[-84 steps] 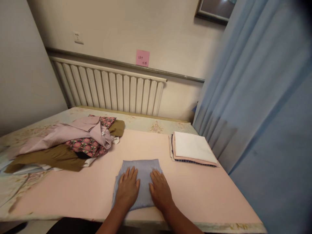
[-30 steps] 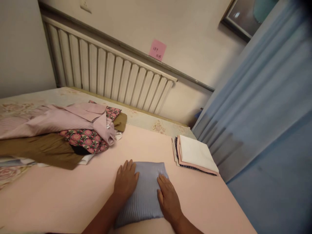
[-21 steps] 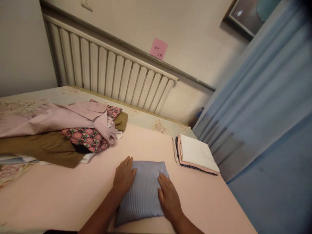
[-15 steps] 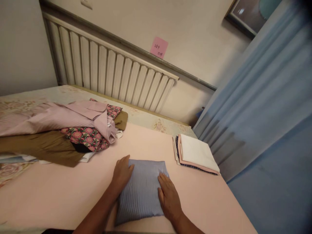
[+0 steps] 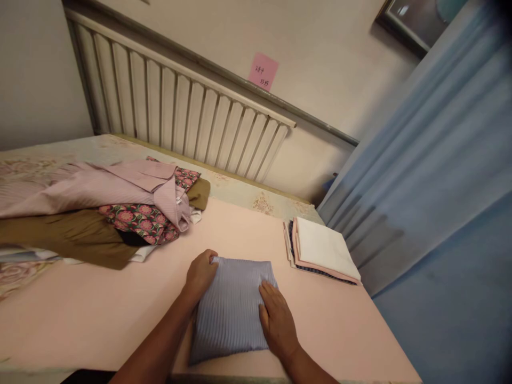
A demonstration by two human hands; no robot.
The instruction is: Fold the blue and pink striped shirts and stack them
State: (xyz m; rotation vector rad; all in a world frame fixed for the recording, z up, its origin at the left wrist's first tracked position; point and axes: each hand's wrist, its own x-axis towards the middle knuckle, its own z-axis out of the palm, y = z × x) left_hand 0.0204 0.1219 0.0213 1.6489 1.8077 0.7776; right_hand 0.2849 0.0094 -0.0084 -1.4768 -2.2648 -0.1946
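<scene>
A folded blue-grey ribbed cloth [image 5: 234, 309] lies near the front of the pink table top [image 5: 120, 314]. My left hand [image 5: 200, 277] curls over the cloth's far left corner, its fingers closed on the edge. My right hand [image 5: 276, 320] rests flat on the cloth's right side, fingers stretched out and together. To the right, a neat stack of folded cloths [image 5: 322, 250] has a white one on top.
A loose heap of clothes [image 5: 108, 208] covers the table's left: pink striped shirt, floral fabric, brown garment. A white radiator [image 5: 176, 125] runs along the back wall under a pink note [image 5: 263, 71]. A blue curtain [image 5: 432, 176] hangs at the right.
My left hand has slid off the cloth's top to its far left corner and curled its fingers round the edge. My right hand stays flat on the cloth. The view has shifted a little.
</scene>
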